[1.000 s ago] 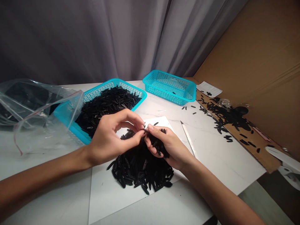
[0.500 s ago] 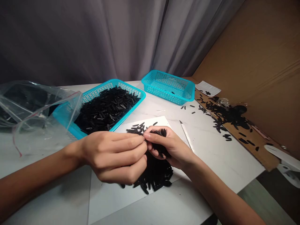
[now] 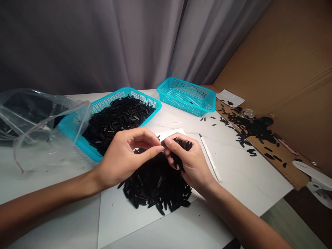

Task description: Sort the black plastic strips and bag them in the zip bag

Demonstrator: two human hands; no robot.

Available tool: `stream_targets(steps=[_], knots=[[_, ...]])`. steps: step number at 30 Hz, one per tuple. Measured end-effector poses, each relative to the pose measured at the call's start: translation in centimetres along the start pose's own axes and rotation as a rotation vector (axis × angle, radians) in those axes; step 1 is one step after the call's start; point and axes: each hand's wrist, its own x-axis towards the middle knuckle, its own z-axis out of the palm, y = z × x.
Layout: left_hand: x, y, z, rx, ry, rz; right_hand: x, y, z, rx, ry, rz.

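My right hand (image 3: pixel 188 157) is closed around a bunch of small black clips (image 3: pixel 178 162), its thumb and forefinger pinched at the left end. The fingertips of my left hand (image 3: pixel 129 152) meet it there, thumb and forefinger pinching a small dark piece, apparently one clip. Below both hands, a heap of black clips (image 3: pixel 158 190) lies on a white sheet (image 3: pixel 114 221). Behind my left hand stands a blue basket (image 3: pixel 147 120) filled with black clips.
A second blue basket (image 3: pixel 181 100) at the back holds one small dark piece. Clear plastic bags (image 3: pixel 46 121) lie at the left. A white pen-like tool (image 3: pixel 209 155) rests right of my hands. Black pieces (image 3: pixel 259 128) are scattered over a cardboard strip (image 3: pixel 290 169).
My left hand has rotated and its wrist has lifted, so the thumb now shows and more of the heap is visible. My right hand has risen slightly with its bunch of clips.
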Motion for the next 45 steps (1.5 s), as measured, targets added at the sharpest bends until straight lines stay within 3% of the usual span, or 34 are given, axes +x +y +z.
stream_targets(steps=[16,26,36,45], knots=[[0.66,-0.59,-0.93,-0.190,-0.006,-0.185,0.46,-0.05,-0.33,0.133,-0.059,0.046],[0.76,-0.64,-1.02,-0.197,-0.009,-0.178,0.30,-0.21,-0.52,-0.025,-0.130,0.002],[0.63,-0.69,-0.92,-0.106,-0.007,-0.175,0.21,-0.27,-0.23,-0.235,0.021,-0.188],[0.68,-0.28,-0.92,-0.064,0.010,-0.134,0.00,-0.42,-0.18,-0.199,0.024,-0.125]])
